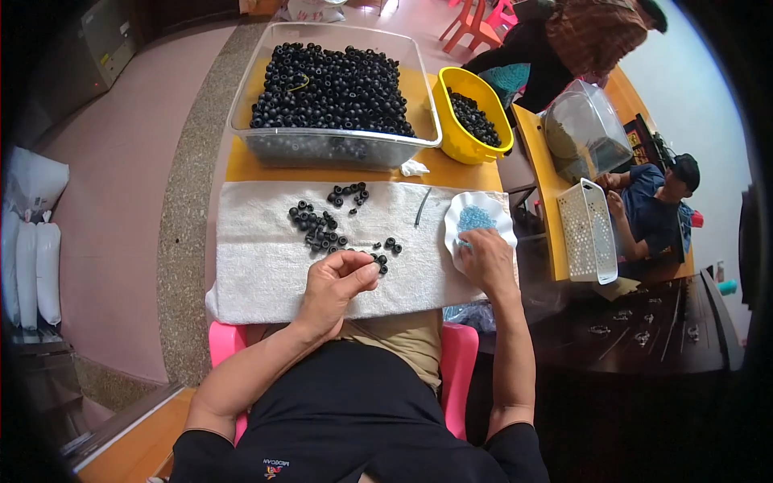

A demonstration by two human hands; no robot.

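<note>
My left hand [338, 288] is closed in a pinch over the cloth, thumb and forefinger together on a small round black part [376, 259], mostly hidden by the fingers. Close by lie a few more black parts [392, 245] with holes in them. On the right, my right hand [488, 262] reaches into a white scalloped dish [453, 211]. Its fingers are bunched on a heap of tiny light blue pieces [477, 217]; their tips are hidden. Loose black ring-like parts [322, 229] are scattered on the white cloth [258, 270], beyond my left hand.
Behind the cloth stand a large clear bin [338, 145] full of black parts and a yellow tub [475, 151] holding more. A dark thin stick [423, 207] and a crumpled white tissue [414, 168] lie nearby. To the right, a person [648, 205] sits beside a white perforated basket [589, 233].
</note>
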